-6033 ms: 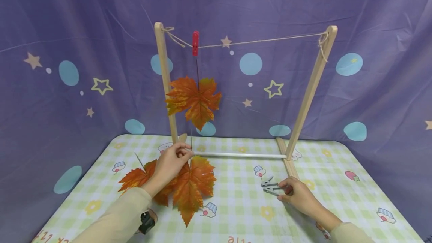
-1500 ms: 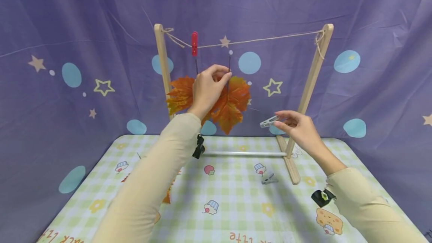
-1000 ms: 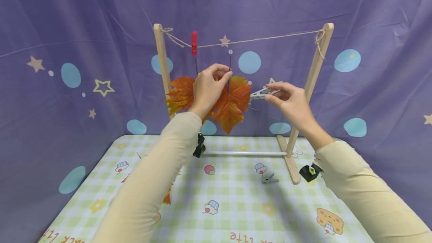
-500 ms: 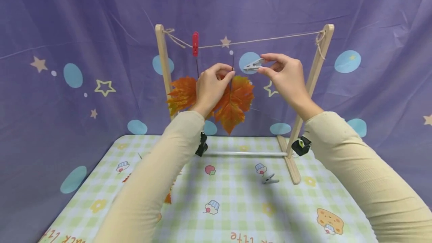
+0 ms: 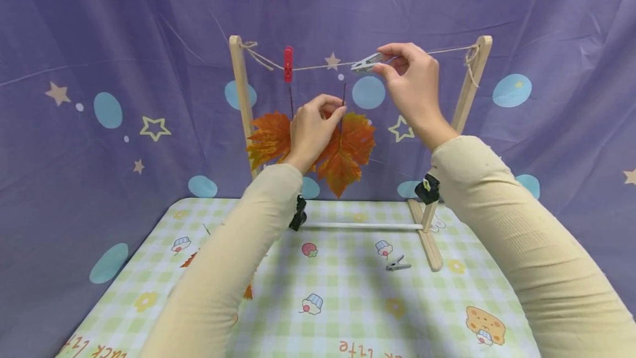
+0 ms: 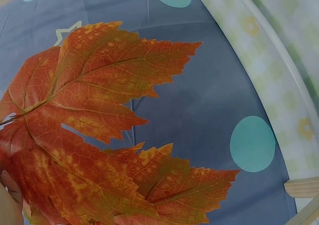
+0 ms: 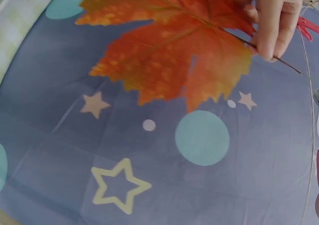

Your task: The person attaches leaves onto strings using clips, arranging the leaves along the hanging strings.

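Observation:
My left hand (image 5: 314, 129) pinches the stem of an orange maple leaf (image 5: 346, 151), which hangs upright below the twine (image 5: 318, 67). The stem's tip stands a little under the twine. In the right wrist view the same leaf (image 7: 164, 40) and its stem between the fingers show clearly. My right hand (image 5: 409, 79) pinches a grey clothespin (image 5: 366, 63) by its handle end, its nose pointing left at the height of the twine. Whether the clothespin touches the twine, I cannot tell. Left of it, a red clothespin (image 5: 288, 64) holds another maple leaf (image 5: 268, 140) on the twine.
The twine runs between two wooden posts (image 5: 469, 93), joined low down by a white rod (image 5: 362, 226). Another grey clothespin (image 5: 398, 264) lies on the checked tablecloth (image 5: 358, 297). A further leaf (image 5: 248, 292) lies mostly hidden behind my left forearm.
My left hand has lifted a leaf from the table to below the twine. My right hand has raised one grey clothespin up to the twine, leaving another on the table.

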`<state>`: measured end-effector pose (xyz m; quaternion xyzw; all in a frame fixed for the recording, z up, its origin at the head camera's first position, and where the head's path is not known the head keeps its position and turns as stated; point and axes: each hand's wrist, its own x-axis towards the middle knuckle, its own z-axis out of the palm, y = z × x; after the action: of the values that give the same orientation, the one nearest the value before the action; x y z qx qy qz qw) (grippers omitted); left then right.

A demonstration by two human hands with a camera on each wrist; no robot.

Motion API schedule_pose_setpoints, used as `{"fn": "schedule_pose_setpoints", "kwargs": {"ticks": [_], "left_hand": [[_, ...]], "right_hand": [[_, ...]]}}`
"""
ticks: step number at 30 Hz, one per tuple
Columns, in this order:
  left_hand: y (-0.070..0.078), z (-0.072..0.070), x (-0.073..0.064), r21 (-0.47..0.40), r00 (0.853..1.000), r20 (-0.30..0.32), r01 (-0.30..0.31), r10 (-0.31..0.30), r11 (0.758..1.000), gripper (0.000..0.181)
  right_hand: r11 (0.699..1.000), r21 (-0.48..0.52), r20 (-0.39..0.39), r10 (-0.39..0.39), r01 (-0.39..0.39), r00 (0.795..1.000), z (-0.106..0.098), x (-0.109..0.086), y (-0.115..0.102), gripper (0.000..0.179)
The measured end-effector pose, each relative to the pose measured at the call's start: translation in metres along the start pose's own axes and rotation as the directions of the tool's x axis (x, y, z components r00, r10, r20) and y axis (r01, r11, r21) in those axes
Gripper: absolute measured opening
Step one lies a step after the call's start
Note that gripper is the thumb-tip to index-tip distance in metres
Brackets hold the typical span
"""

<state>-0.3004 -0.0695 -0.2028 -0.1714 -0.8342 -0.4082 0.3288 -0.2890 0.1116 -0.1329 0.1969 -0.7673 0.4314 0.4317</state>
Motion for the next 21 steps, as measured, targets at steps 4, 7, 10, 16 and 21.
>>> {"fn": "schedule_pose_setpoints", "kwargs": {"ticks": [4,7,10,16,21], "left_hand": [[-0.002,0.0,-0.001,-0.005,1.0,0.004,0.003,-0.003,1.0,0.021],[-0.003,0.0,-0.001,-0.011,1.0,0.002,0.004,-0.004,1.0,0.02],[-0.004,0.0,0.0,-0.014,1.0,-0.001,0.005,-0.005,1.0,0.019],[-0.007,0.0,-0.003,0.002,1.0,0.015,0.009,-0.009,1.0,0.022],[-0.011,0.001,-0.008,0.001,1.0,0.029,0.007,-0.007,1.0,0.021]], "right_hand": [[0.999,-0.038,-0.002,-0.005,0.005,1.0,0.004,0.012,-0.008,0.023],[0.998,-0.07,0.029,0.001,0.001,1.0,0.007,0.021,-0.014,0.021],[0.994,-0.11,0.07,0.013,-0.005,0.997,0.01,0.028,-0.018,0.019],[0.978,-0.202,0.162,0.08,-0.046,0.984,0.01,0.037,-0.02,0.02],[0.969,-0.232,0.252,0.143,-0.083,0.957,0.007,0.038,-0.018,0.023]]}}
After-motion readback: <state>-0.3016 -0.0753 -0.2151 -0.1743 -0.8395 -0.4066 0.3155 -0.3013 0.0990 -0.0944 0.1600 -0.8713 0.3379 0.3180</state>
